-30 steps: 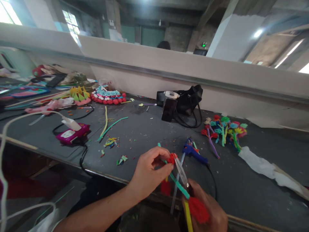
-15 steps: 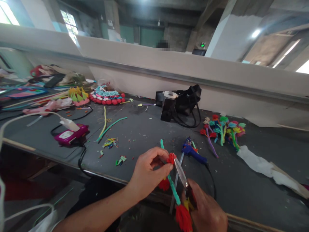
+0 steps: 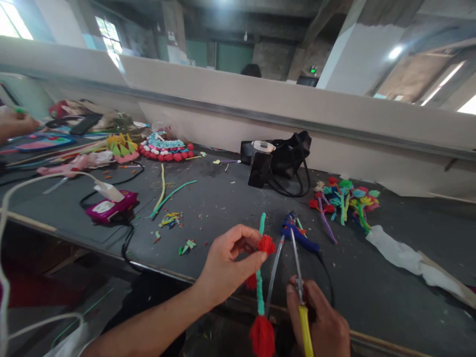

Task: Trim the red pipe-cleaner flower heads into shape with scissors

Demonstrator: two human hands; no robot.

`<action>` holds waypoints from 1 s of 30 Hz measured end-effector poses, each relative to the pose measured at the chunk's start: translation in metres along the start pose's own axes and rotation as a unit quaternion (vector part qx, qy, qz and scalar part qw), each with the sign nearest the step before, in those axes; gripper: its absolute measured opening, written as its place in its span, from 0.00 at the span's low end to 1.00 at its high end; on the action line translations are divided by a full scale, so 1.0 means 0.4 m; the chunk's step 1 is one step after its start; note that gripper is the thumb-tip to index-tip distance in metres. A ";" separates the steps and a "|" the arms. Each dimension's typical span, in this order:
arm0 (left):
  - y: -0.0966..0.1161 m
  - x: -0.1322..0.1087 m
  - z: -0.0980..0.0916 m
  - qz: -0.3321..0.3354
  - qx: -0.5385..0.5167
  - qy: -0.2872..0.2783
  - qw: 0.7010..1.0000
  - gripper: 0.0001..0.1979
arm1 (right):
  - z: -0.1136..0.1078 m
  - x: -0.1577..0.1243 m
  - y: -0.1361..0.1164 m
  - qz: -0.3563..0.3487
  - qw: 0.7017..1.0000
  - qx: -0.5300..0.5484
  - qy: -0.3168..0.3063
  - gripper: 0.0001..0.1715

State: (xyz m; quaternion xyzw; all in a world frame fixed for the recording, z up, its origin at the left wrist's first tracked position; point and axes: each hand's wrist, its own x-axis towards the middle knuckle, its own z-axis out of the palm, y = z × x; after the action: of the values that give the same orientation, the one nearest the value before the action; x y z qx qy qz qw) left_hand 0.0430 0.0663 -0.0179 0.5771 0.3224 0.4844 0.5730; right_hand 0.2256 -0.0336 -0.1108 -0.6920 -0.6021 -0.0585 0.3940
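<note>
My left hand [image 3: 227,265] pinches a small red fuzzy flower [image 3: 266,244] between thumb and fingers. A teal fuzzy stem [image 3: 260,295] runs past those fingers, and a larger red bloom [image 3: 262,336] hangs at its lower end. More red shows behind the wrist side, partly hidden. My right hand [image 3: 323,320] is closed around scissors [image 3: 298,267] with a yellow handle, their blades pointing up and apart from the flower. Just beyond the blade tips lies a blue glue gun [image 3: 299,238], a clear glue stick [image 3: 274,272] sticking out of it toward me.
Colourful fuzzy flowers [image 3: 345,196] lie at the right beside white wrapping [image 3: 394,250]. A black bag [image 3: 292,153] and a phone [image 3: 259,169] stand by the partition. On the left are a purple power box [image 3: 111,207], cut scraps [image 3: 171,219] and another person's hand [image 3: 17,124].
The scissors have drawn away from the red flower to the right and turned more upright. The teal stem has swung to hang straighter. Another person's hand has appeared at the far left.
</note>
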 end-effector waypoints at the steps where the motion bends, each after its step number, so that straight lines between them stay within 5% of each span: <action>1: 0.000 0.000 -0.001 -0.007 -0.003 -0.003 1.000 0.06 | -0.002 0.003 0.004 -0.010 1.000 -0.002 0.005 0.21; 12: -0.002 0.002 -0.005 -0.012 -0.009 -0.014 1.000 0.08 | -0.016 0.006 0.038 -0.144 0.988 -0.053 -0.029 0.16; 24: -0.015 0.003 -0.006 0.002 0.023 -0.022 0.999 0.08 | -0.022 0.011 0.015 -0.131 0.982 -0.136 0.010 0.22; 30: -0.014 0.005 -0.010 0.089 0.123 0.008 0.988 0.09 | -0.028 0.015 0.020 -0.146 0.980 -0.134 0.032 0.19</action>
State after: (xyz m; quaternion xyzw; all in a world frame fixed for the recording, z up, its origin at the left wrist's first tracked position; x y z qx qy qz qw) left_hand 0.0411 0.0704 -0.0234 0.6657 0.3313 0.4948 0.4498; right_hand 0.2387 -0.0355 -0.1036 -0.6410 -0.6703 -0.2179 0.3039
